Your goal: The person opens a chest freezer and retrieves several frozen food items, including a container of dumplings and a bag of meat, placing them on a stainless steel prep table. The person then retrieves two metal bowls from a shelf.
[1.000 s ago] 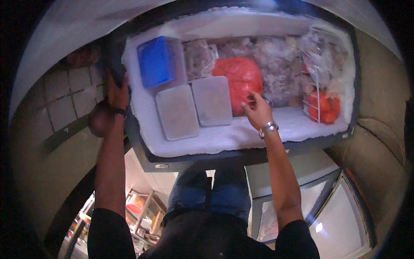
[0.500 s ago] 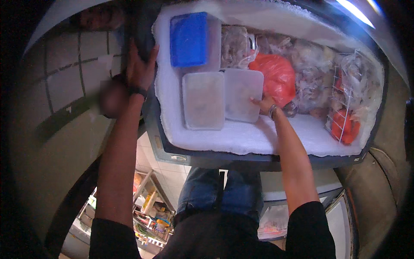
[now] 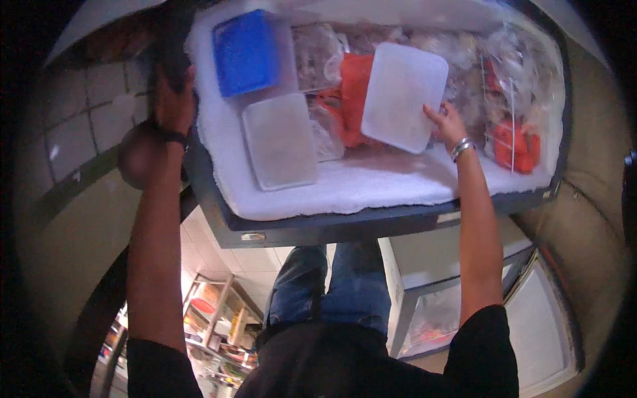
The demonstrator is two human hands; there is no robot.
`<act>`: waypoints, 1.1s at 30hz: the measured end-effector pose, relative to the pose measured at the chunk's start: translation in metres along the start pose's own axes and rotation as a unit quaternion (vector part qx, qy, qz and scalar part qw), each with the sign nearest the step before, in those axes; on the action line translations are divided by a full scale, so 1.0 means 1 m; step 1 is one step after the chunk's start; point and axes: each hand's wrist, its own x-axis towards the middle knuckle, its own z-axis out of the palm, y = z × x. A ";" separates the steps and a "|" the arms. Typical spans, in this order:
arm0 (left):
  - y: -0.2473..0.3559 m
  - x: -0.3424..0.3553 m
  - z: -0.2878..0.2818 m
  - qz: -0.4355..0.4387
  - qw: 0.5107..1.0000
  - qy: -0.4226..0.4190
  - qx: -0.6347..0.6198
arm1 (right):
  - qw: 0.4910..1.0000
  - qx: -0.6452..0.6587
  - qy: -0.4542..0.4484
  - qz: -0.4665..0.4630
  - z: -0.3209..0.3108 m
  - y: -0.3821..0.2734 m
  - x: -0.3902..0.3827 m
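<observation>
My right hand (image 3: 448,125) grips the right edge of a whitish, translucent rectangular plastic container (image 3: 406,96), thumb on top and the other fingers partly hidden. The container is tilted, held above an orange plastic bag (image 3: 356,93) inside a frost-lined chest freezer (image 3: 265,211). To its left lies a similar whitish container (image 3: 282,140). Behind that one sits a box with a blue lid (image 3: 245,54). Against the dark left edge of the freezer rests my left hand (image 3: 174,106), thumb and fingers apart, in shadow.
Frosty clear bags (image 3: 322,56) fill the back of the freezer. At the right stands a white wire basket (image 3: 512,126) with clear bags and orange-red items. Below are a second open compartment (image 3: 434,318) and, lower left, a shelf rack (image 3: 215,308) of mixed goods.
My right hand has lifted the container and moved it right and up, over the orange bag. A clear bag that was beneath it now shows. The whole view has shifted.
</observation>
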 end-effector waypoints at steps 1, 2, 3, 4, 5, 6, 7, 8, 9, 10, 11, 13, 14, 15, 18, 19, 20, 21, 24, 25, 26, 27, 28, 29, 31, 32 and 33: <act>0.000 0.000 -0.001 0.004 1.000 -0.004 -0.026 | 0.999 -0.018 0.027 0.001 -0.009 0.001 0.001; 0.001 -0.001 0.001 -0.004 1.000 0.016 0.008 | 0.999 -0.038 0.032 -0.009 -0.015 0.007 0.010; 0.005 0.001 0.002 0.006 1.000 0.002 -0.010 | 0.997 -0.057 0.038 -0.019 -0.024 0.014 0.024; 0.005 0.002 0.000 0.012 1.000 -0.010 -0.024 | 0.996 -0.077 0.039 -0.030 -0.028 0.016 0.025; 0.004 0.006 -0.001 0.017 0.999 -0.021 -0.038 | 0.995 -0.103 0.011 -0.006 -0.029 0.019 0.024; -0.006 0.004 -0.001 0.014 1.000 -0.014 -0.020 | 0.991 -0.131 -0.023 0.016 -0.017 -0.003 0.017; -0.014 0.005 0.000 0.014 1.000 -0.008 -0.005 | 0.985 -0.158 -0.053 0.036 -0.007 -0.017 0.012; -0.010 0.004 0.002 0.022 1.000 -0.008 -0.013 | 0.978 -0.193 -0.077 0.028 -0.001 -0.012 0.016; -0.004 0.006 0.003 0.031 0.999 -0.007 -0.020 | 0.968 -0.228 -0.101 0.018 0.007 -0.005 0.025; -0.002 0.006 0.002 0.039 0.999 -0.004 -0.016 | 0.956 -0.263 -0.132 0.003 0.019 -0.001 0.030; 0.000 0.005 0.002 0.047 0.999 -0.001 -0.012 | 0.959 -0.237 -0.154 0.018 0.030 0.005 0.031; 0.006 0.005 0.000 0.044 0.999 0.009 0.011 | 0.960 -0.187 -0.203 0.043 0.057 0.013 0.030; 0.014 0.003 0.004 0.038 0.999 0.013 0.025 | 0.939 -0.313 -0.143 -0.021 0.074 0.025 0.037; 0.016 0.000 0.003 0.025 0.999 0.019 0.043 | 0.942 -0.321 -0.096 -0.035 0.086 0.022 0.035; 0.004 -0.002 -0.004 0.007 0.999 0.007 0.034 | 0.935 -0.339 0.013 -0.105 0.130 0.007 0.002; 0.004 -0.004 -0.004 0.021 1.000 0.016 0.015 | 0.929 -0.343 0.030 -0.138 0.142 0.000 -0.008; 0.004 -0.005 -0.003 0.036 0.999 0.027 -0.004 | 0.921 -0.345 0.045 -0.173 0.154 -0.008 -0.018; 0.006 -0.004 -0.001 0.053 0.998 0.036 -0.026 | 0.913 -0.348 0.066 -0.205 0.161 -0.013 -0.021; 0.006 0.000 -0.002 0.025 0.999 0.016 -0.026 | 0.867 -0.438 0.120 -0.204 0.190 -0.006 -0.018; 0.009 -0.001 -0.001 0.013 0.999 0.010 -0.027 | 0.848 -0.474 0.116 -0.207 0.190 0.004 -0.004; 0.021 -0.001 -0.004 0.013 0.999 -0.001 -0.037 | 0.829 -0.507 0.111 -0.209 0.183 0.017 0.019; 0.023 -0.003 -0.004 -0.006 1.000 -0.004 -0.031 | 0.807 -0.541 0.106 -0.212 0.181 0.022 0.031; 0.016 -0.005 -0.005 -0.034 0.999 -0.005 -0.019 | 0.800 -0.520 0.140 -0.263 0.187 0.005 0.022; 0.008 -0.006 -0.005 -0.062 0.998 -0.006 -0.008 | 0.791 -0.497 0.172 -0.313 0.187 -0.012 0.011; 0.002 -0.006 -0.005 -0.004 1.000 0.022 -0.023 | 0.852 -0.424 0.084 -0.296 0.196 -0.037 -0.011; 0.004 -0.005 -0.007 0.006 0.999 0.021 -0.031 | 0.902 -0.368 -0.039 -0.222 0.208 -0.044 -0.022; 0.004 -0.006 -0.008 0.014 0.999 0.023 -0.041 | 0.927 -0.308 -0.160 -0.142 0.218 -0.050 -0.027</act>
